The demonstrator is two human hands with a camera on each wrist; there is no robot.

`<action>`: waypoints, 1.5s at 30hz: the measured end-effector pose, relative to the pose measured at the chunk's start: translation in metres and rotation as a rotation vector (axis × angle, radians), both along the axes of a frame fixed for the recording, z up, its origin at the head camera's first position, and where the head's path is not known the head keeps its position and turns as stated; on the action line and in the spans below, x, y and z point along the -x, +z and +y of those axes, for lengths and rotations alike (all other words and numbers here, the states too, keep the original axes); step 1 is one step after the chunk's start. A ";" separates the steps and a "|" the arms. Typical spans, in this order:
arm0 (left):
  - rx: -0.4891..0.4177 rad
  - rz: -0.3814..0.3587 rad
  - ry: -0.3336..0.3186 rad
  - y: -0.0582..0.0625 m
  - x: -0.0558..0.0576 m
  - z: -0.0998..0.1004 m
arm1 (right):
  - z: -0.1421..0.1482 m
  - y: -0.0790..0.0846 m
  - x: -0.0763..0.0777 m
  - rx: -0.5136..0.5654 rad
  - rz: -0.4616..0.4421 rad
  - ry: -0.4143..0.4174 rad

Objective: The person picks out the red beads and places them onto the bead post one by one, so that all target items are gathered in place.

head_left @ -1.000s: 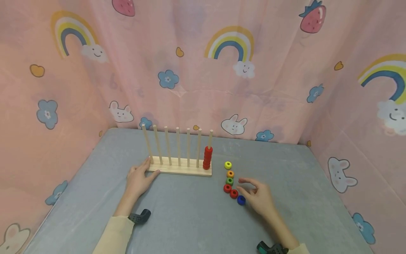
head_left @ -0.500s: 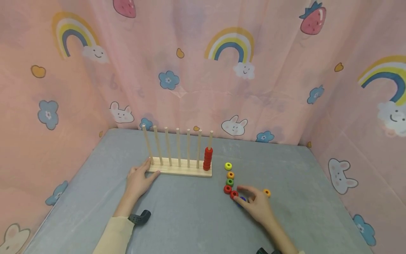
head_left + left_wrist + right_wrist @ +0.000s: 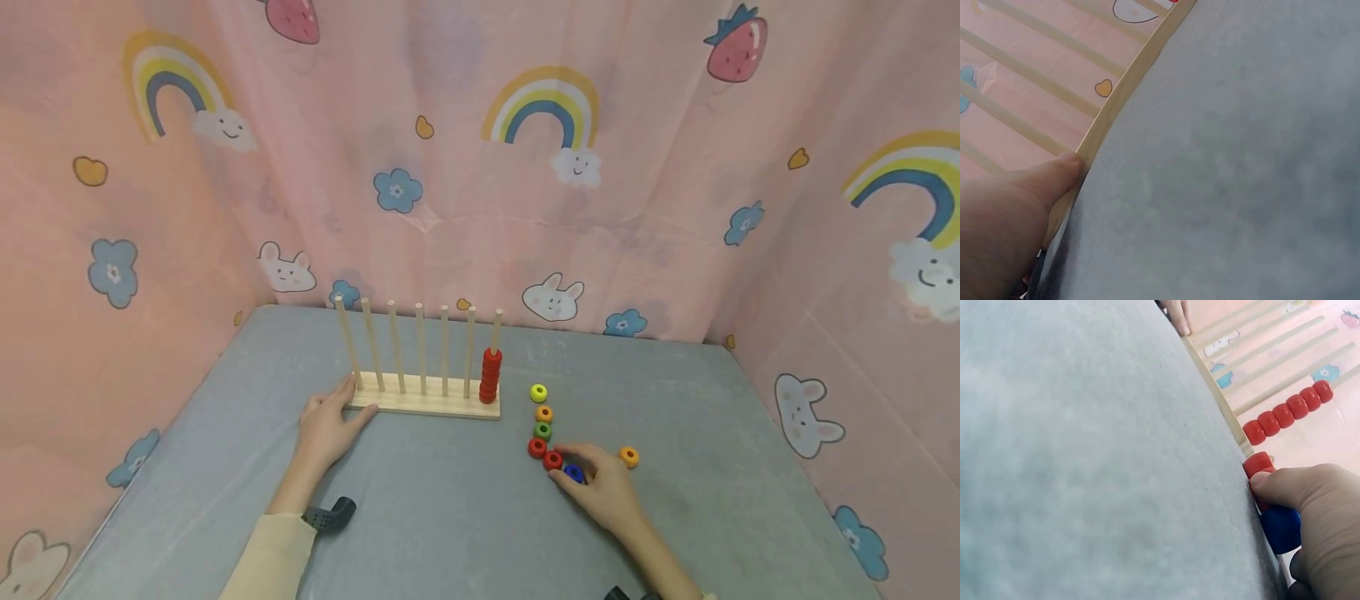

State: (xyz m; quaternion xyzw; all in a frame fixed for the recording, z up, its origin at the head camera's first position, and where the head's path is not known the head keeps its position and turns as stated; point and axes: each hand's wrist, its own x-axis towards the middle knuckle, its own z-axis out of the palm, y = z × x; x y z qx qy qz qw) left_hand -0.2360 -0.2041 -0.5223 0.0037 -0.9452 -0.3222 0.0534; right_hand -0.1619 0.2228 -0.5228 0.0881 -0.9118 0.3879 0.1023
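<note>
A wooden rack of upright pegs point(image 3: 423, 404) stands on the table, a stack of red beads point(image 3: 489, 377) on its rightmost peg. My left hand point(image 3: 326, 432) grips the left end of its base, the thumb on the front edge in the left wrist view. Low over the table, my right hand point(image 3: 606, 493) has thumb and index finger on either side of a red bead point(image 3: 552, 460), pinching it. Close by, a blue bead point(image 3: 573, 473) sits within the curve of that hand, partly covered by the thumb in the right wrist view. Another red bead point(image 3: 537, 448) lies just left.
A green bead point(image 3: 542, 431), an orange bead point(image 3: 544, 414) and a yellow bead point(image 3: 538, 392) run in a line away from me. One more orange bead point(image 3: 628, 457) lies right of my right hand. A patterned pink curtain point(image 3: 450, 167) hangs behind the grey table point(image 3: 435, 508).
My right hand has moved slightly down and left, closing around the red bead. The orange bead on the right, hidden a second ago, is now visible. The left hand stays on the rack.
</note>
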 end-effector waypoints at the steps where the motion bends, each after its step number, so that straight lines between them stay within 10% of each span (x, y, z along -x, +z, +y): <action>1: 0.000 0.000 0.000 0.000 0.000 0.000 | 0.000 0.000 0.000 0.000 -0.001 0.000; 45: 0.001 0.012 0.001 -0.001 0.001 0.000 | 0.003 0.024 0.007 0.077 -0.043 -0.049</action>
